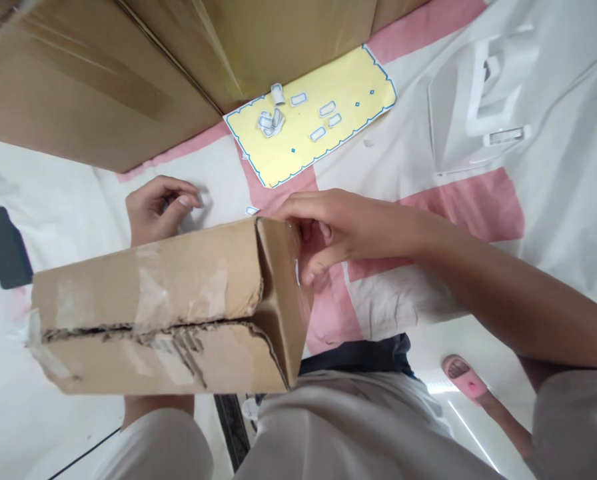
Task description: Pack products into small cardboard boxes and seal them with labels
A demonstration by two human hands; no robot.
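Observation:
A taped brown cardboard box [203, 280] lies across the view, its flap seam facing up towards me. At its right end is my right hand [328, 223], with the index finger along the far edge and the thumb by the end face. A thin white sliver [297, 272] shows beside that thumb. Beyond the box's far side, my left hand [159, 208] is closed, fingers curled and thumb against them, with nothing visible in it. The box hides most of my left forearm. A small blue-edged white label [251, 210] lies just past the box.
Several small white labels [271, 122] lie on a yellow sheet [258, 160] with a blue border. Large cardboard boxes [143, 73] stand behind. A white plastic device [478, 100] is at right on the pink-and-white cloth [403, 147]. A dark phone [6, 247] lies far left.

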